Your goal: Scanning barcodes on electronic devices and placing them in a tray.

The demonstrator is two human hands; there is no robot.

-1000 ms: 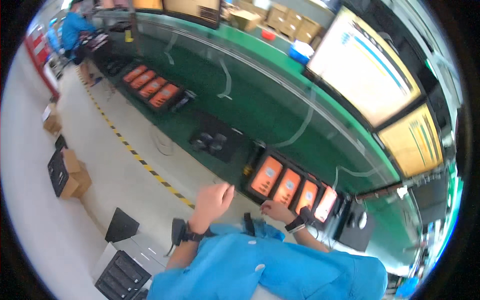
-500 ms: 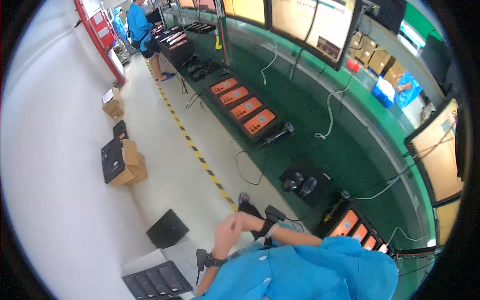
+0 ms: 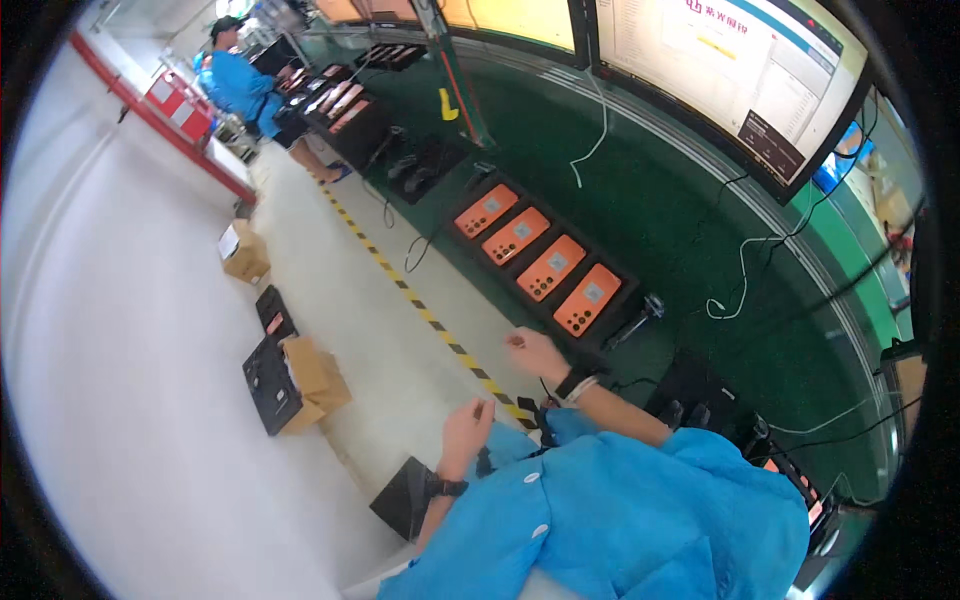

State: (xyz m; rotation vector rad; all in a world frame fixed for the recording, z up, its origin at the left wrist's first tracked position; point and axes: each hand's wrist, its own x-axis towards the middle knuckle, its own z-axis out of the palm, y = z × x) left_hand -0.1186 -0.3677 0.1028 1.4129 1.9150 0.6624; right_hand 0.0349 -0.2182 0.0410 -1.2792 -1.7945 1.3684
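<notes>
My left hand (image 3: pixel 467 432) hangs in front of my body with its fingers curled in, over the floor; nothing shows in it. My right hand (image 3: pixel 538 355) is farther forward, beside the bench edge, its fingers also bent closed with nothing visible in them. The hands are apart and each wrist has a black band. Closest to my right hand is a black tray (image 3: pixel 622 300) on the green bench, holding several orange phones (image 3: pixel 552 268) with their camera sides up. A black handheld device (image 3: pixel 637 322) with a cable lies at the tray's near end.
A monitor (image 3: pixel 735 75) stands over the green bench (image 3: pixel 690 270). Cardboard boxes (image 3: pixel 318 375) and black trays (image 3: pixel 268 385) sit by the wall on the left. A yellow-black floor stripe (image 3: pixel 440 335) runs ahead. Another person (image 3: pixel 240 85) in blue stands at the bench's far end.
My hands were together and have come apart, the right one moving forward toward the bench. The tray of orange phones and the monitor appear closer.
</notes>
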